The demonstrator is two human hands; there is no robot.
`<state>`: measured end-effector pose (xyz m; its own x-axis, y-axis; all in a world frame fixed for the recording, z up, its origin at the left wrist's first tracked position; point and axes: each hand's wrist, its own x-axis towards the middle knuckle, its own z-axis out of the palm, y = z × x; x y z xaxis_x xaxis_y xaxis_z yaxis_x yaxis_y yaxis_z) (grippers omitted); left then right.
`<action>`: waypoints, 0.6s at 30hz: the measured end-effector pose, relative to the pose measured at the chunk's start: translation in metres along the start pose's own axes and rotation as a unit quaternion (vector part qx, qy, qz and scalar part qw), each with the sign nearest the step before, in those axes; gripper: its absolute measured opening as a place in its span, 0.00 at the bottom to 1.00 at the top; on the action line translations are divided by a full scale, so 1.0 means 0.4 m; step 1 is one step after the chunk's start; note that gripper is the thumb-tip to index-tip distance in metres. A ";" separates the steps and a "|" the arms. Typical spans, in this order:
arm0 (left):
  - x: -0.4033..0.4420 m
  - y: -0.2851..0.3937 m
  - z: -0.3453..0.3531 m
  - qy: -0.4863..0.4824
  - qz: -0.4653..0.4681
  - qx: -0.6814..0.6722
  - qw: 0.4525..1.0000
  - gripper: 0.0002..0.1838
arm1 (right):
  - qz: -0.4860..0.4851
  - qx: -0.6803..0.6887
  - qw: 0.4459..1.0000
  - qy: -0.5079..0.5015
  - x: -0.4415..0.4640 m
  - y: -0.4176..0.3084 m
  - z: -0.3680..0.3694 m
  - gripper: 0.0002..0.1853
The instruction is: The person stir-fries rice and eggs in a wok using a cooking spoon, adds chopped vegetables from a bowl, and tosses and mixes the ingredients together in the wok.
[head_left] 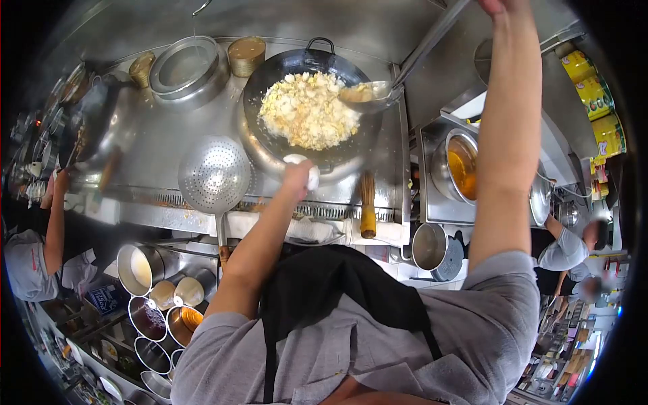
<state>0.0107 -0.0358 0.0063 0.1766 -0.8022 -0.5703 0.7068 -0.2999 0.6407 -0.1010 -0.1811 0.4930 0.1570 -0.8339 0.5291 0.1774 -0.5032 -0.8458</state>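
Observation:
A black wok [254,101] sits on the steel range, filled with fried rice [307,111] that has yellow, egg-like bits in it. My left hand [298,179] is closed on a folded white cloth [313,177] at the wok's near rim; whatever the cloth covers there is hidden. High at the top right, my right hand [498,7] grips the long handle of a metal ladle [378,100], and the frame edge cuts off part of the hand. The ladle's bowl, with some rice in it, hangs over the wok's right rim.
A perforated skimmer [214,172] lies left of the wok. A bamboo brush [368,206] rests near the front edge. Behind are a steel strainer pot [185,71] and a tin [246,55]. At right stands a pot of orange liquid [462,169]. Co-workers [30,263] stand either side.

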 end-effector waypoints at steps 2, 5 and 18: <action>-0.039 0.029 0.004 -0.012 0.014 0.070 0.997 0.08 | -0.011 0.000 1.000 0.013 -0.002 0.137 -0.013 0.14; -0.012 0.011 -0.008 -0.014 0.020 0.055 0.998 0.08 | 0.049 -0.167 0.978 0.118 -0.133 0.430 0.023 0.11; 0.059 -0.034 -0.048 -0.042 0.034 0.115 0.992 0.06 | 0.167 -0.328 0.927 -0.070 -0.963 0.584 -0.203 0.16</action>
<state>0.0184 -0.0409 -0.0257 0.1539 -0.8614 -0.4841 0.5193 -0.3463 0.7813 -0.1989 0.0041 0.0860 0.2304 -0.9533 0.1955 -0.5251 -0.2909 -0.7998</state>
